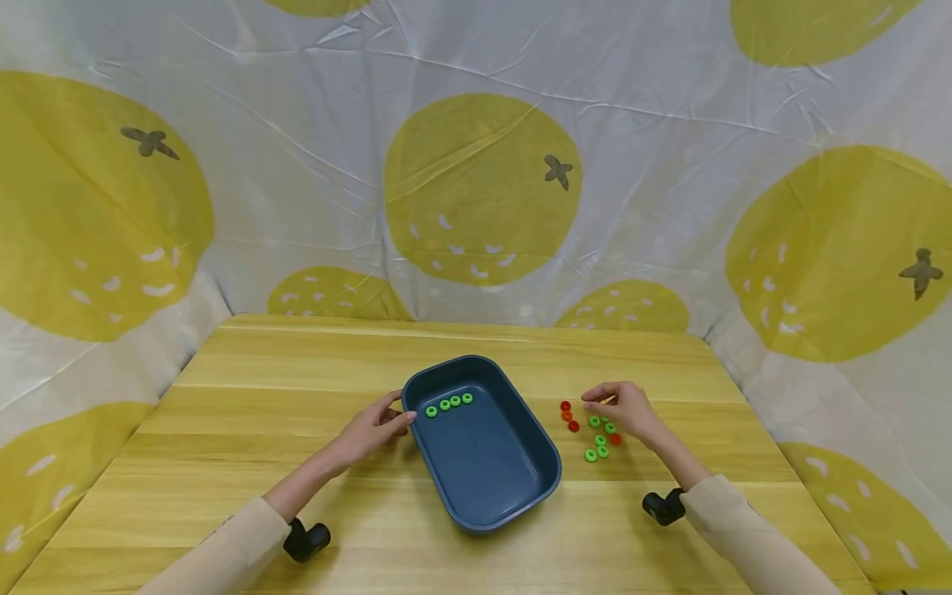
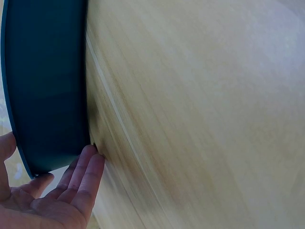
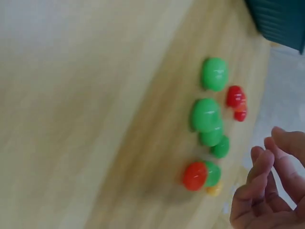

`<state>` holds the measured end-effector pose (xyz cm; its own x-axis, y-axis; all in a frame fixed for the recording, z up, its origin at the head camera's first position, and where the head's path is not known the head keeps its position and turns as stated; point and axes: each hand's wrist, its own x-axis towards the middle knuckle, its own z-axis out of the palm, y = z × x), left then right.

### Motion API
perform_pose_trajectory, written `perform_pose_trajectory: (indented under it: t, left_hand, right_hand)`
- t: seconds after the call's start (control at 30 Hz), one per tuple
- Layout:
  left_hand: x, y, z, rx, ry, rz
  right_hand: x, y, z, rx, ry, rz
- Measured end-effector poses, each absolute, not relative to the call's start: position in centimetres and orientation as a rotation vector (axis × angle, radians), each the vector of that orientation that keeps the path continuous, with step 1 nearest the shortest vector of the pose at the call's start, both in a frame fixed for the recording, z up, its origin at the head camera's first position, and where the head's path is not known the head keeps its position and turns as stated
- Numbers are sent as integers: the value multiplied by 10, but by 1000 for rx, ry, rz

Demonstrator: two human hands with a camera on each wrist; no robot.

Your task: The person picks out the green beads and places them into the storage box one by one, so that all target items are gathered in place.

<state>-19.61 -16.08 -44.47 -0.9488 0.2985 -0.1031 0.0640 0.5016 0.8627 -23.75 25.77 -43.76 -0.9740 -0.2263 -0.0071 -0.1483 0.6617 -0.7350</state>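
Observation:
A dark blue plastic bin point(image 1: 487, 463) stands at an angle on the table. Its upper left corner is gripped by my left hand point(image 1: 379, 423), thumb over the rim and fingers along the outer wall point(image 2: 45, 86). Inside, several small green rings point(image 1: 445, 405) lie in a row near the far end. To the right, my right hand point(image 1: 625, 406) hovers over a loose group of green rings point(image 1: 600, 440) and red ones point(image 1: 573, 426). Its thumb and forefinger tips are close together, with nothing seen between them in the right wrist view. The hand partly covers the group in the head view.
The wooden table point(image 1: 260, 397) reaches back to a hanging cloth point(image 1: 654, 190) with yellow fruit prints, which also closes off both sides. An orange ring point(image 1: 568, 416) lies between two red ones. Black wrist cameras point(image 1: 307, 541) sit under both sleeves.

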Motion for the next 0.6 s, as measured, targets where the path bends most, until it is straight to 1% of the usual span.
perform_pose_trajectory:
  t: [0.17,0.3,0.47,0.6]
  left_hand:
    - [-197,-161,-445,307,2508,1427]
    - [-197,-160,-445,307,2514,1416]
    - [-197,-160,-444,285,2521,1414]
    - [-196,-159,-444,284,2521,1419]
  right_hand:
    - [-232,261,-448,-438,2928,-942]
    - [-229,261,-450,-416,2965,-807]
    - [-229,260,-451,-395,2972,-734]
    - [-232,260,-449,-413,2984,-801]
